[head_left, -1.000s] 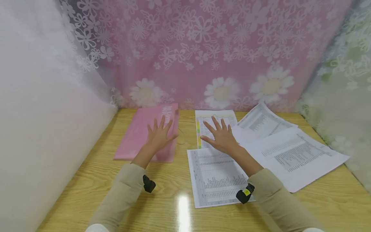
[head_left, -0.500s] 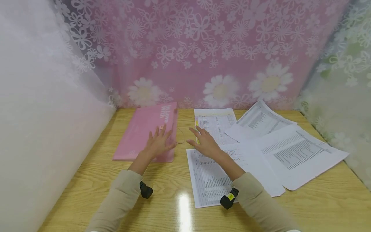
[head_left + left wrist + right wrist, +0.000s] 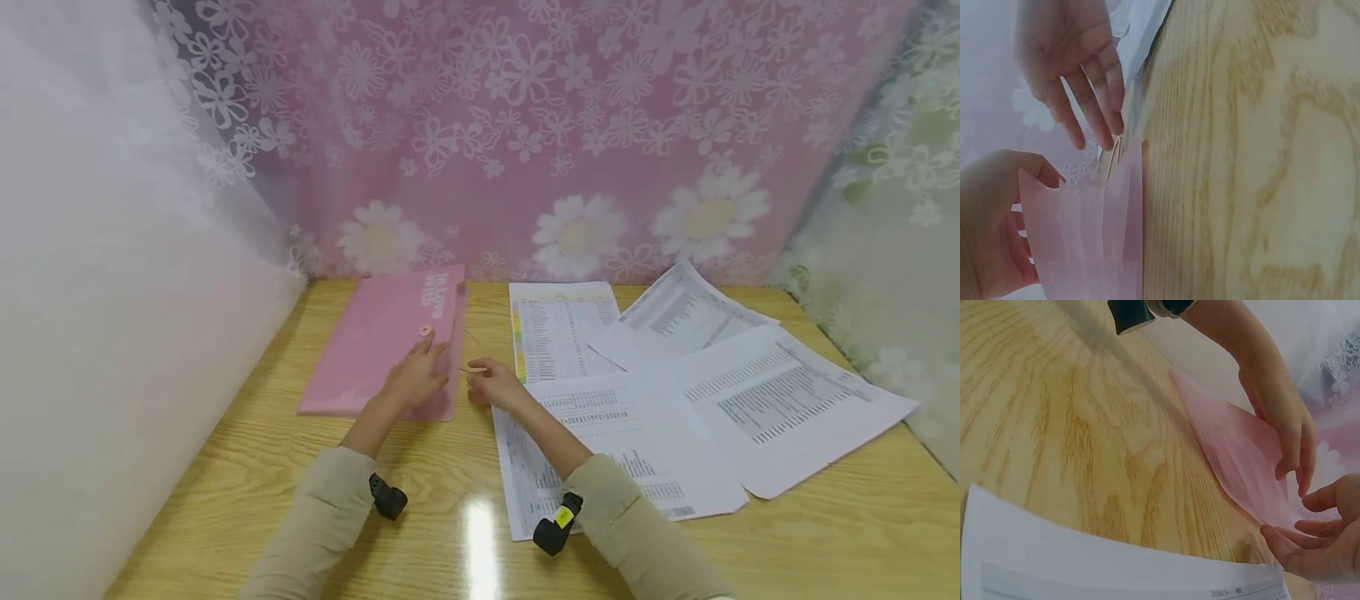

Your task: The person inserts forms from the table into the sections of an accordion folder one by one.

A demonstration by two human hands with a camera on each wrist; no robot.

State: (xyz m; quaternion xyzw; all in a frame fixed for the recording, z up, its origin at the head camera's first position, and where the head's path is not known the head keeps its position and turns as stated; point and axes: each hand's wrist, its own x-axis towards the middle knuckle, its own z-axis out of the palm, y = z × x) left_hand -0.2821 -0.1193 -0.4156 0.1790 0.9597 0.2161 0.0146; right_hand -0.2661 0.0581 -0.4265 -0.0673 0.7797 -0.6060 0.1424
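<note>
At eleven o'clock, the left hand (image 3: 412,379), fingers loose, touched the pink folder (image 3: 360,350); papers (image 3: 615,421) lay outside at one, string (image 3: 469,370) unwound; I couldn't tell if the right hand (image 3: 497,385) pinched it

Looks like a desk nook, cannot say whether at home or in an office: enclosed by a pink flower-print curtain (image 3: 480,187) and white cloth (image 3: 112,250), furnished with wood-grain tabletop (image 3: 225,500), printed spreadsheets (image 3: 783,396), pink document folder (image 3: 360,342).

Your head view: above, facing forward-down | your wrist views: low, close, tilted; share folder (image 3: 1085,237), left's lower left, right's centre-right
</note>
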